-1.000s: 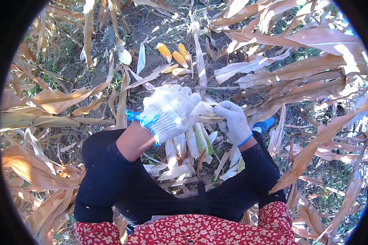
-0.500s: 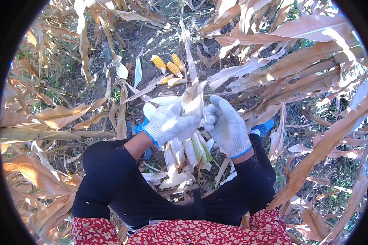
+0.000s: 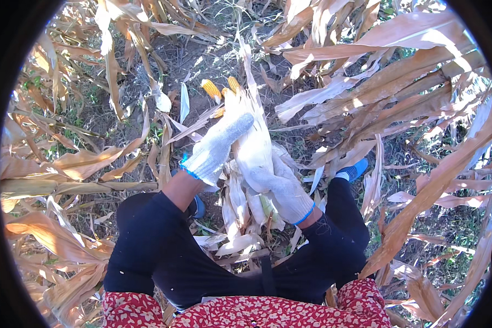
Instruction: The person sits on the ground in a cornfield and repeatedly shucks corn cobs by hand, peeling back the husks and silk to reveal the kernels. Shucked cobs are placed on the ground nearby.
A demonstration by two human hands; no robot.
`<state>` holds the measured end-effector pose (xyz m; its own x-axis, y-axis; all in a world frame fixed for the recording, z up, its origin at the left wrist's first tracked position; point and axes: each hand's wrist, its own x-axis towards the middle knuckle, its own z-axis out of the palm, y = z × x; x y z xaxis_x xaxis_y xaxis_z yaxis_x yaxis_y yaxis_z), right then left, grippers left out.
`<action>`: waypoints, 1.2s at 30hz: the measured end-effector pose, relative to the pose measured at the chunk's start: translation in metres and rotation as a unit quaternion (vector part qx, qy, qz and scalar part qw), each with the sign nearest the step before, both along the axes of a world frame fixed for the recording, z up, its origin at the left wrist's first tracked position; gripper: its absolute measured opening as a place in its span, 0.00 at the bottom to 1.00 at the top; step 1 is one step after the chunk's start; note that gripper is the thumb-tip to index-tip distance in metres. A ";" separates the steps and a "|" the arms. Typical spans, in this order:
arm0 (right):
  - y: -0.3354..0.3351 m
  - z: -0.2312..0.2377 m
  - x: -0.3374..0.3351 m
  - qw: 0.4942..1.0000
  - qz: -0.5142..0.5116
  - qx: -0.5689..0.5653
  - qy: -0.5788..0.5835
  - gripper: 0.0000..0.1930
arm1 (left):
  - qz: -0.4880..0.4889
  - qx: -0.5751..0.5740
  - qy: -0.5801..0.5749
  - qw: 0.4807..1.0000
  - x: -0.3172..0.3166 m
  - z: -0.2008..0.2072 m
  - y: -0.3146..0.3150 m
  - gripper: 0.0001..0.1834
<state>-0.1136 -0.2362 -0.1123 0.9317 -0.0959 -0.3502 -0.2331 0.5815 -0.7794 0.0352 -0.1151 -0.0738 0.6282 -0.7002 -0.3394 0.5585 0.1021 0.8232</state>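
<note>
Since half a second ago the right hand (image 3: 287,191) has come in against the husk-wrapped ear (image 3: 251,150), and the ear and left hand (image 3: 216,147) now cover some of the yellow cobs behind them.

The ground is a field of soil (image 3: 177,60) and grass in patchy sun and shade, edged by long dry leaves (image 3: 423,202) that the round rim cuts off. A stalk (image 3: 65,188) crosses at left. The black-clothed arms and legs (image 3: 186,257) merge, their borders hard to make out; the red patterned garment (image 3: 279,311) is cut off by the lower edge. At the right a blue shoe (image 3: 357,170) shows.

Both hands wear pale knitted gloves. The right fingers are wrapped around the ear's lower part. The left thumb lies along the husk, but its other fingers are hidden, so I cannot tell how they close. The ear tilts at the centre of the frame, its outline washed out by glare. Pale unshucked ears (image 3: 235,205) lie below, partly hidden by the gloves; the yellow cobs (image 3: 210,90) lie at upper centre.
</note>
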 end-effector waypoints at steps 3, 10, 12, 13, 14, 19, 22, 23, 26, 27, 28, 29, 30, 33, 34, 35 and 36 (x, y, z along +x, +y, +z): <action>-0.001 -0.007 0.006 0.976 -0.049 -0.209 -0.025 0.30 | 0.025 0.008 -0.080 0.996 -0.003 0.005 -0.007 0.24; 0.015 -0.008 0.006 0.935 -0.087 -0.344 0.016 0.34 | 0.046 0.066 -0.070 0.994 0.002 -0.022 -0.007 0.19; 0.020 -0.021 0.005 0.948 -0.114 -0.296 0.000 0.35 | 0.051 0.091 -0.079 0.991 -0.001 -0.022 -0.010 0.18; 0.023 -0.023 0.006 0.948 -0.116 -0.296 0.000 0.34 | 0.058 0.103 -0.132 0.984 0.000 -0.028 -0.008 0.19; 0.026 -0.024 0.008 0.948 -0.118 -0.296 0.000 0.34 | 0.066 0.115 -0.185 0.974 0.002 -0.038 -0.004 0.19; 0.032 -0.032 0.015 0.929 -0.139 -0.343 -0.010 0.34 | 0.034 0.282 -0.348 0.893 0.013 -0.044 -0.006 0.20; 0.028 -0.031 0.022 0.896 -0.124 -0.424 0.033 0.38 | 0.098 0.259 -0.202 0.939 0.006 -0.030 -0.013 0.15; 0.022 -0.042 0.023 0.878 -0.129 -0.459 0.031 0.40 | 0.121 0.236 -0.140 0.954 0.005 -0.026 -0.019 0.15; 0.017 -0.032 0.031 0.831 -0.143 -0.537 0.029 0.45 | 0.178 0.174 -0.026 0.968 0.006 -0.022 -0.023 0.15; 0.019 -0.026 0.033 0.780 -0.163 -0.604 0.006 0.45 | 0.194 0.157 -0.001 0.968 0.005 -0.019 -0.022 0.14; 0.019 -0.024 0.034 0.723 -0.182 -0.666 -0.016 0.45 | 0.207 0.145 0.018 0.967 0.004 -0.019 -0.024 0.14; 0.019 -0.024 0.036 0.760 -0.184 -0.623 -0.028 0.45 | 0.218 0.134 0.036 0.966 0.004 -0.018 -0.025 0.14; 0.019 -0.024 0.038 0.794 -0.185 -0.578 -0.038 0.44 | 0.225 0.126 0.052 0.965 0.004 -0.018 -0.027 0.14; 0.016 -0.014 0.040 0.907 -0.205 -0.363 -0.060 0.39 | 0.245 0.121 0.088 0.958 -0.003 -0.019 -0.036 0.14; 0.007 -0.025 0.040 0.945 -0.207 -0.248 -0.051 0.36 | 0.244 0.110 0.102 0.958 -0.009 -0.021 -0.041 0.13; 0.000 -0.040 0.044 0.969 -0.205 -0.127 -0.045 0.34 | 0.241 0.088 0.114 0.960 -0.012 -0.023 -0.045 0.13; -0.008 -0.054 0.044 0.979 -0.201 -0.004 -0.040 0.31 | 0.238 0.062 0.121 0.962 -0.015 -0.025 -0.047 0.13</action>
